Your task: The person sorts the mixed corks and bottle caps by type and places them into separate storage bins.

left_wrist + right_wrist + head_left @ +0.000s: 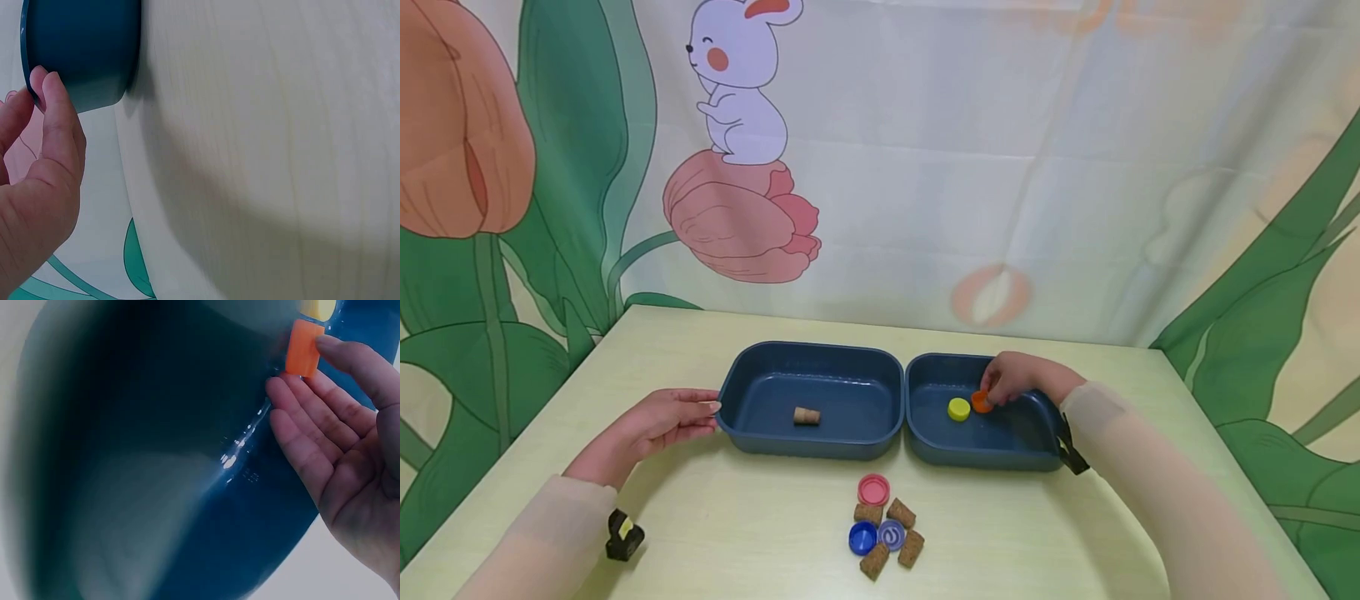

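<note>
My right hand [1011, 377] reaches into the smaller blue tray [985, 457] on the right. Its thumb and fingertips pinch an orange bottle cap [304, 349], which stands on edge in the right wrist view. Beside that cap lies a yellow bottle cap [958, 409]. At the left end of the larger blue tray [812, 446], my left hand [673, 421] holds the rim between thumb and fingers, as the left wrist view [53, 137] shows. One cork [807, 416] lies on its side in this larger tray.
In front of the trays, several corks [874, 562] lie in a loose cluster with a pink cap [873, 490], a dark blue cap [862, 538] and a pale purple cap [891, 535]. Behind the table [760, 533] hangs a printed curtain [895, 167].
</note>
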Demonstrator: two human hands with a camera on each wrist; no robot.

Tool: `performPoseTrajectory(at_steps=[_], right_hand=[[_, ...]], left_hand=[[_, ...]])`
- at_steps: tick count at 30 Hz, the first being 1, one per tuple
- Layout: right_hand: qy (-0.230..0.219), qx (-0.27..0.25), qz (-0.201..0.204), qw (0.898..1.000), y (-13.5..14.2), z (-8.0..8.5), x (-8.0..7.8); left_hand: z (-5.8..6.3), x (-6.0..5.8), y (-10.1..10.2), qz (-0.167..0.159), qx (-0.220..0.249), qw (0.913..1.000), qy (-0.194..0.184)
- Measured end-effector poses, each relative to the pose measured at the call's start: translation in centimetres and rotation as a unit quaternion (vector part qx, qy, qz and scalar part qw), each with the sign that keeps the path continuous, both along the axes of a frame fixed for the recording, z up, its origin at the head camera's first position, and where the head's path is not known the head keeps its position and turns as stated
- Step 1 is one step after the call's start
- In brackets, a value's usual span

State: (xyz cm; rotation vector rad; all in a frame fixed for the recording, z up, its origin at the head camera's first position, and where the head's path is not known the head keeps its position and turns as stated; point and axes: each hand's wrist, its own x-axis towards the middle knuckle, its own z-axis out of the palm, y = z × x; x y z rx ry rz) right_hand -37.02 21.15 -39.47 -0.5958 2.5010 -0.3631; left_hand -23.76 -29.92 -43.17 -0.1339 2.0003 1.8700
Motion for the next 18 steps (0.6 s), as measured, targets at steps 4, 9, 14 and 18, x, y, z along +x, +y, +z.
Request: performPoseTrajectory(at_steps=[4, 9, 14, 18], right_hand=[[0.002, -0.001, 0.002, 1.0, -0.05, -0.21, -0.01], [-0.002, -0.004, -0.001, 1.0, -0.04, -0.59, -0.02], [-0.009, -0.009, 0.0, 1.0, 0.02, -0.71, 0.01], [-0.014, -0.013, -0.003, 1.0, -0.01, -0.72, 0.07]], left_hand=[[-0.11, -0.05, -0.11, 0.0, -0.002, 1.0, 0.002], [-0.31, -0.09, -0.28, -0.001, -0.004, 1.0, 0.005], [-0.28, -0.1, -0.22, -0.001, -0.005, 1.0, 0.005], [-0.15, -0.1, -0.16, 0.0, -0.006, 1.0, 0.002]])
